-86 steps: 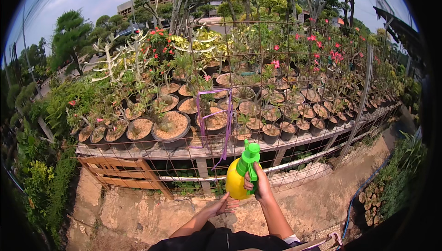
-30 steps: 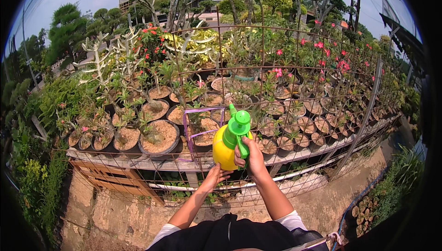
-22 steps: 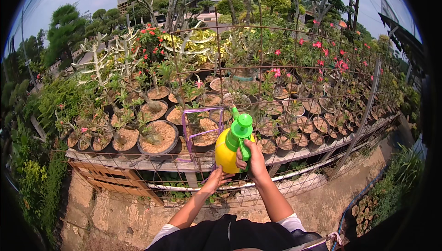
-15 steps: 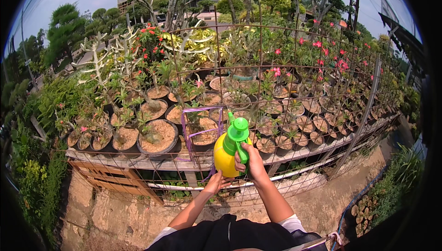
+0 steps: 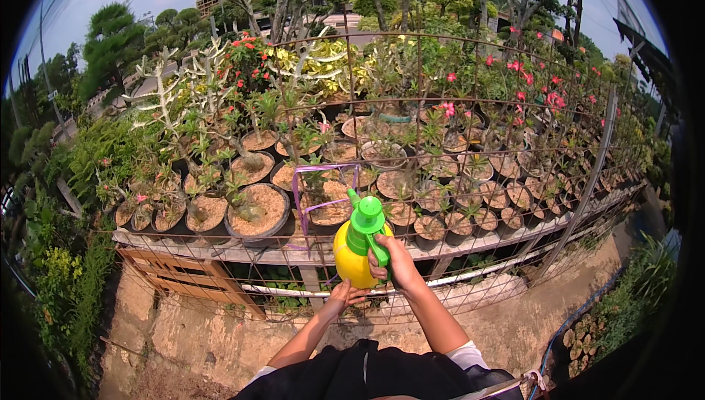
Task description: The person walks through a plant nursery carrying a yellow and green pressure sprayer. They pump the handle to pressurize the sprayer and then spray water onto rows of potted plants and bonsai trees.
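Note:
A yellow pump spray bottle (image 5: 353, 262) with a green head is held in front of me, its nozzle pointing away and slightly left. My right hand (image 5: 396, 264) wraps round its green handle from the right side. At the bottle's base is my left hand (image 5: 345, 297), palm turned up and fingers stretched out under the bottom edge; whether it bears any weight I cannot tell. Just beyond the nozzle, purple string (image 5: 296, 198) is tied on the rusty wire fence (image 5: 421, 132). Behind it stands a potted plant (image 5: 327, 209) in pale brown growing material.
Many potted plants crowd a raised shelf (image 5: 297, 255) behind the fence, including a large black pot (image 5: 257, 213) to the left. A wooden pallet (image 5: 180, 279) leans below the shelf. A grey post (image 5: 598, 161) rises at right. A blue hose (image 5: 569, 319) runs along the paved ground.
The spray bottle has shifted a little left and lower, and its nozzle has swung further left. Both hands have moved with it. The whole view has turned slightly.

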Available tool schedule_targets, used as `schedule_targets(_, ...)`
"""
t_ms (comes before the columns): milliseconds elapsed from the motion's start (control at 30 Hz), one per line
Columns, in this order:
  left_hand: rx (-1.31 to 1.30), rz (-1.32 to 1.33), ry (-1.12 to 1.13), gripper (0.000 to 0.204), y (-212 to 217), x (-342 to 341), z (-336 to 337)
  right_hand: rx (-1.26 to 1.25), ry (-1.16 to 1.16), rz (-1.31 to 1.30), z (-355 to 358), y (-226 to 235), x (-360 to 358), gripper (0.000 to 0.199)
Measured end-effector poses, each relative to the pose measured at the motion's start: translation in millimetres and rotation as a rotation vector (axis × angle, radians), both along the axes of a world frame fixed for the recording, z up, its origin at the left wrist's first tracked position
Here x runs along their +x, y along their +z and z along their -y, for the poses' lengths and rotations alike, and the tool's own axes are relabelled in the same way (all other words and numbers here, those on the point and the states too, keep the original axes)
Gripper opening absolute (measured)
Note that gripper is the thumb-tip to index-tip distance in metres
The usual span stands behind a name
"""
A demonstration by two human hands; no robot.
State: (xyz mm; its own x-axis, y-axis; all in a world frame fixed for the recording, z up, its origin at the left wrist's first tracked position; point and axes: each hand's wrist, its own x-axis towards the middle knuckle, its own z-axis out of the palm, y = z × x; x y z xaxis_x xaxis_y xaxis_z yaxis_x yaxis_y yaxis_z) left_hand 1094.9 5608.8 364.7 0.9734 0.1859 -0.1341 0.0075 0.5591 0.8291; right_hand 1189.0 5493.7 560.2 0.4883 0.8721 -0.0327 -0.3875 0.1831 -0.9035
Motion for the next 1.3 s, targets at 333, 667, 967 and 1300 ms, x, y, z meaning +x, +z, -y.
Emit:
schedule_targets(333,0.016,-0.063,-0.127,0.051,-1,14,31,0.024,-0.165,-0.079,41,-8,6,0.034)
schedule_targets(667,0.035,-0.120,-0.148,0.056,-4,41,57,0.024,-0.256,-0.056,68,-6,19,0.035)
schedule_targets(967,0.061,-0.071,-0.033,0.061,16,69,55,0.073,-0.225,-0.005,65,8,40,0.036)
schedule_targets(1300,0.032,-0.135,-0.016,0.064,4,69,64,0.082,-0.218,-0.055,72,4,43,0.031)
